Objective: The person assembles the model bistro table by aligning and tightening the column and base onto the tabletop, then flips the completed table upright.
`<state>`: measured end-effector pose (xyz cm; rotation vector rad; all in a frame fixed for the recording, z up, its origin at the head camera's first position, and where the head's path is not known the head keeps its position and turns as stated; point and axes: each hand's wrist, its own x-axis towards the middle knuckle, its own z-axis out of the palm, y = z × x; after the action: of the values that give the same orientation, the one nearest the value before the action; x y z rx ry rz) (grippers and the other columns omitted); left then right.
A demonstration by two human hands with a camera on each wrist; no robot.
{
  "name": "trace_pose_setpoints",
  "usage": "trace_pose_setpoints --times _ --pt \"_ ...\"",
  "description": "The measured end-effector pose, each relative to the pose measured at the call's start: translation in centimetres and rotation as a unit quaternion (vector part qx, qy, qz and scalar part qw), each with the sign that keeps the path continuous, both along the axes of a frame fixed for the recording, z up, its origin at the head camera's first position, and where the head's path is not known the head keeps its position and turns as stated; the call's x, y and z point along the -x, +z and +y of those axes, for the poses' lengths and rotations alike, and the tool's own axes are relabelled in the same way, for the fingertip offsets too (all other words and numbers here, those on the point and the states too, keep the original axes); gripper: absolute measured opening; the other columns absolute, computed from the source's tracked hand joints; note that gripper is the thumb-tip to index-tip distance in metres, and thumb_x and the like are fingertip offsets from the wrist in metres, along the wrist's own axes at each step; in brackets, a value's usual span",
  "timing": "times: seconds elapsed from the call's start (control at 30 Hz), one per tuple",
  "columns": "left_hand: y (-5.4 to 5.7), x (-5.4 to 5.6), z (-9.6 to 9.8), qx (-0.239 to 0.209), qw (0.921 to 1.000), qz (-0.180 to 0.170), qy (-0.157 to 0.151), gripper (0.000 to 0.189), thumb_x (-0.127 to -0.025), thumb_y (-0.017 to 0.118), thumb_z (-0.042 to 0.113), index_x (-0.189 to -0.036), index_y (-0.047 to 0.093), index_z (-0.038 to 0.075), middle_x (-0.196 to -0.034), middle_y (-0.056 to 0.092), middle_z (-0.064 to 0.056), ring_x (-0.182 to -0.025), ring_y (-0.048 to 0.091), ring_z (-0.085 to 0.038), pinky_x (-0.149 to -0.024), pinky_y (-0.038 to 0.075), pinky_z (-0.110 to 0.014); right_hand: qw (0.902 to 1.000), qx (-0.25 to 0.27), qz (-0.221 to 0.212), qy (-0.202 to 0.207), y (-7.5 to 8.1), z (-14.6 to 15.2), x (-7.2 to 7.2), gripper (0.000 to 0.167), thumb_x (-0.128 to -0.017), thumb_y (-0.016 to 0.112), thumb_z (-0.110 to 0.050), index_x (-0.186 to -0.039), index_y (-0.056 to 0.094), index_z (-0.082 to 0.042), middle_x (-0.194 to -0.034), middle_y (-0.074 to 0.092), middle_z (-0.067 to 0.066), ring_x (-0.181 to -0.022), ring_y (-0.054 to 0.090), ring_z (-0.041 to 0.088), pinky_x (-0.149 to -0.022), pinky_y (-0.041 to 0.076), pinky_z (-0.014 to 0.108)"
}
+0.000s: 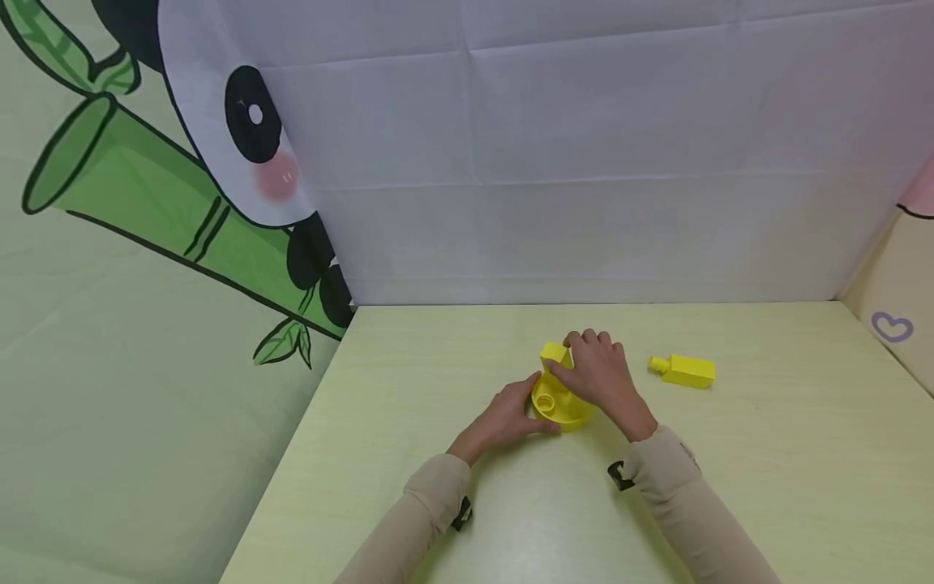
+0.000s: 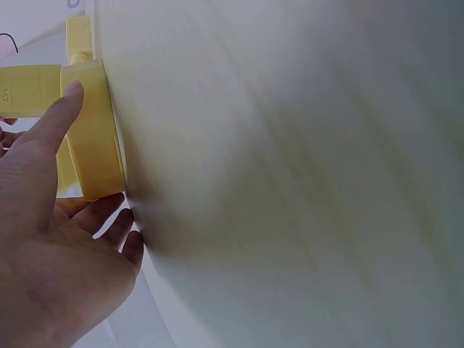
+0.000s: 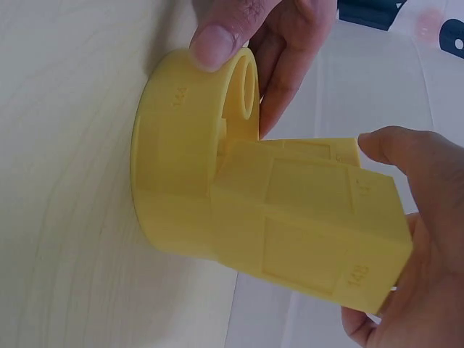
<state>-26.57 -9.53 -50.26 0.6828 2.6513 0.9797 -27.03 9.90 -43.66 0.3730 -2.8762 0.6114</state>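
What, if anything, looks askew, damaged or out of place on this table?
Nothing looks damaged or spilled. The left hand steadies the round yellow plastic base while the right hand holds the yellow rectangular block against it. The only stray item is a yellow block with a peg, lying on its side.

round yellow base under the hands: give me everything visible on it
The base is a low round yellow piece, plastic by its look, lying flat on the table. A raised ring with a hole sits on top, and faint numbers are moulded into its side wall. The left hand holds its rim, thumb on top. A yellow block, held by the right hand, stands on it.
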Motion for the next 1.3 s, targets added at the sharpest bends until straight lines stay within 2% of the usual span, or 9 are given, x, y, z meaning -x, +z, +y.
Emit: trace_pose_setpoints --times 0.17,0.3,0.37,0.43,0.57,0.73,0.93,1.17,1.3 --pt "0.0 0.0 -0.1 0.0 1.0 0.002 0.0 0.099 -0.09 0.081 0.046 -0.163 0.028 0.005 -0.158 0.045 -0.012 -0.143 0.044 -0.027 -0.118 0.035 -0.045 0.9999 -0.007 0.009 -0.009 -0.1 0.0 0.1 0.049 -0.097 0.07 -0.042 -0.112 0.065 0.004 -0.102 0.062 0.02 -0.102 0.055 0.044 -0.087 0.044 0.058" --pt "-0.2 0.0 -0.1 0.0 1.0 0.001 0.0 0.1 -0.089 0.081 0.047 -0.163 0.028 0.005 -0.158 0.045 -0.012 -0.143 0.043 -0.026 -0.118 0.034 -0.046 0.9995 -0.017 0.011 -0.025 -0.3 -0.1 0.1 0.053 -0.097 0.07 -0.047 -0.107 0.064 0.004 -0.099 0.062 0.019 -0.098 0.055 0.042 -0.083 0.044 0.055" --pt "-0.2 0.0 -0.1 -0.002 1.0 -0.001 0.0 0.1 -0.09 0.081 0.047 -0.163 0.028 0.005 -0.158 0.044 -0.013 -0.144 0.043 -0.027 -0.118 0.033 -0.047 0.9995 -0.015 0.005 -0.028 -0.3 -0.1 0.1 0.056 -0.097 0.068 -0.049 -0.112 0.065 0.004 -0.105 0.063 0.021 -0.101 0.055 0.043 -0.086 0.043 0.056" --pt "-0.2 0.0 -0.1 -0.001 1.0 0.0 0.0 0.1 -0.09 0.081 0.047 -0.163 0.028 0.005 -0.158 0.044 -0.012 -0.144 0.042 -0.027 -0.118 0.033 -0.047 0.9998 -0.007 -0.002 -0.02 -0.2 0.0 0.1 0.059 -0.098 0.067 -0.048 -0.123 0.063 0.004 -0.115 0.063 0.024 -0.108 0.053 0.046 -0.09 0.042 0.058" --pt "-0.1 0.0 -0.2 0.001 1.0 -0.002 0.002 0.1 -0.09 0.081 0.047 -0.163 0.028 0.005 -0.159 0.043 -0.012 -0.144 0.042 -0.027 -0.119 0.033 -0.047 0.9997 0.004 -0.01 0.022 0.1 0.3 0.1 0.06 -0.099 0.066 -0.038 -0.144 0.056 0.0 -0.126 0.058 0.026 -0.114 0.048 0.046 -0.093 0.039 0.061" --pt "-0.1 0.0 -0.2 -0.001 1.0 -0.004 0.001 0.1 -0.09 0.081 0.046 -0.163 0.028 0.005 -0.159 0.043 -0.012 -0.144 0.042 -0.027 -0.119 0.033 -0.046 0.9979 -0.001 -0.009 0.064 0.3 0.5 0.2 0.052 -0.1 0.066 -0.026 -0.144 0.057 -0.001 -0.12 0.057 0.024 -0.109 0.046 0.044 -0.086 0.041 0.057" --pt "-0.3 0.1 -0.1 0.002 1.0 -0.004 0.004 0.1 -0.089 0.081 0.047 -0.163 0.028 0.005 -0.159 0.043 -0.013 -0.145 0.04 -0.028 -0.119 0.033 -0.047 0.9995 -0.004 -0.012 0.03 0.2 0.6 0.3 0.05 -0.1 0.07 -0.032 -0.133 0.058 0.003 -0.115 0.059 0.025 -0.11 0.049 0.046 -0.09 0.042 0.059" --pt "-0.3 0.1 -0.1 -0.002 0.9999 -0.008 0.008 0.1 -0.089 0.081 0.047 -0.163 0.029 0.005 -0.159 0.043 -0.013 -0.146 0.04 -0.029 -0.119 0.032 -0.047 0.9996 -0.007 -0.024 0.013 0.1 0.9 0.5 0.053 -0.102 0.065 -0.036 -0.138 0.057 0.002 -0.121 0.057 0.027 -0.115 0.047 0.049 -0.095 0.04 0.063" --pt "-0.3 0.0 -0.1 0.0 0.9999 -0.009 0.008 0.1 -0.089 0.081 0.046 -0.163 0.028 0.005 -0.16 0.042 -0.013 -0.146 0.04 -0.029 -0.119 0.032 -0.048 0.9996 -0.005 -0.027 -0.001 -0.1 1.0 0.6 0.049 -0.102 0.065 -0.038 -0.132 0.06 0.002 -0.12 0.058 0.026 -0.116 0.047 0.049 -0.095 0.039 0.062"
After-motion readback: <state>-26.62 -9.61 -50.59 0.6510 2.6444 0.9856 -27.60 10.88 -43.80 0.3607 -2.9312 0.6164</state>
